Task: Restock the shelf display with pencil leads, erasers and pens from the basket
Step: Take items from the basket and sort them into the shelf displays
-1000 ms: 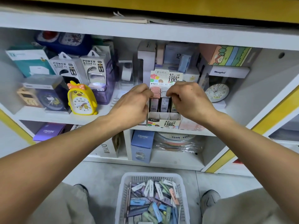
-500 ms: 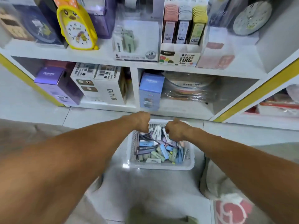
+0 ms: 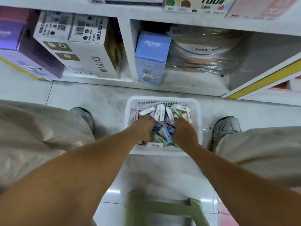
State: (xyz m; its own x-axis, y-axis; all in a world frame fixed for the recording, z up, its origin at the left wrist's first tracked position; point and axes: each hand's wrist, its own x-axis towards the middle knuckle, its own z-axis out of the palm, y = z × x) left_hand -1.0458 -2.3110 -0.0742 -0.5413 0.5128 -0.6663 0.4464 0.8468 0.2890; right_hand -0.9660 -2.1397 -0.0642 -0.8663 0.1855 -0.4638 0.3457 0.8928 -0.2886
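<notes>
Both hands are down in the stock now. The left hand (image 3: 143, 128) is buried knuckles-up among the packets, fingers curled under and out of sight, so whether its grip has closed on anything I cannot tell. Same story for the right hand (image 3: 184, 131): fingers dug into the pile, grip hidden, no packet clearly lifted free.

Around them, the small flat pastel packets (image 3: 162, 111), white, lilac, green and blue sleeves, lie jumbled at every angle, some on edge, some flat. They fill the white perforated plastic basket (image 3: 162, 99), which sits on the pale tiled floor (image 3: 97, 98) just in front of the white shelving unit (image 3: 179, 18), between the person's two grey shoes.

Judging by the task, this is the pick: gather a handful to carry up. The way to do it well is to sort while grabbing, taking one kind at a time with labels facing the same way, so they slot into the display without reshuffling. A modest handful beats a greedy one; these slim sleeves look slippery and would fan out of a loose hold.

Up top, the printed cardboard display box (image 3: 195, 4) peeks in at the frame's edge on the shelf above, well apart from the basket, so it is a fair lift. Below it sit a light blue carton (image 3: 151, 57) and a white carton (image 3: 91, 62); worth clearing those on the way up. A green plastic stool (image 3: 162, 207) is close beneath the arms.
</notes>
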